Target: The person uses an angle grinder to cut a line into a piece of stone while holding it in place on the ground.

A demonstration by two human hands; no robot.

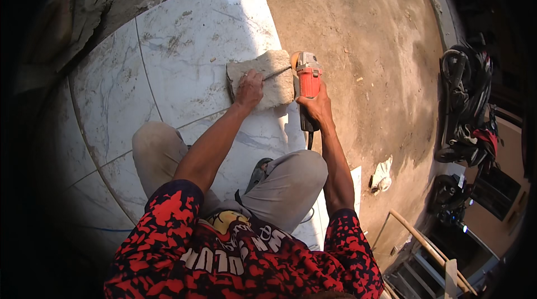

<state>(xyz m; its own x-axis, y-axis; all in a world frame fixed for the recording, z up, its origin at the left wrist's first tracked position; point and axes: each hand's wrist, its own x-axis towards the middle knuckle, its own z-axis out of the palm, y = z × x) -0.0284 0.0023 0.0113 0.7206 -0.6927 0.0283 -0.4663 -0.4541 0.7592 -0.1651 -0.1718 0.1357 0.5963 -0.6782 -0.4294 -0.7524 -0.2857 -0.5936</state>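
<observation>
A red and grey angle grinder [310, 80] with a black rear handle is gripped in my right hand [319, 105]. Its orange-brown disc [295, 60] faces left. My left hand [250, 89] is closed around a thin dark metal rod [277, 72], which looks like a chisel or punch. The rod's right end reaches the disc; whether they touch is too small to tell. Under the rod and my left hand lies a rough beige block [278, 93] of stone or concrete, flat on white marbled tiles [193, 47].
The tiles end just right of the block, where bare brown ground [369, 92] begins. A black cord [310, 141] trails from the grinder toward my knees. A crumpled white bag [382, 175] lies at right. Farther right are black cables [467, 75] and wooden poles [422, 238].
</observation>
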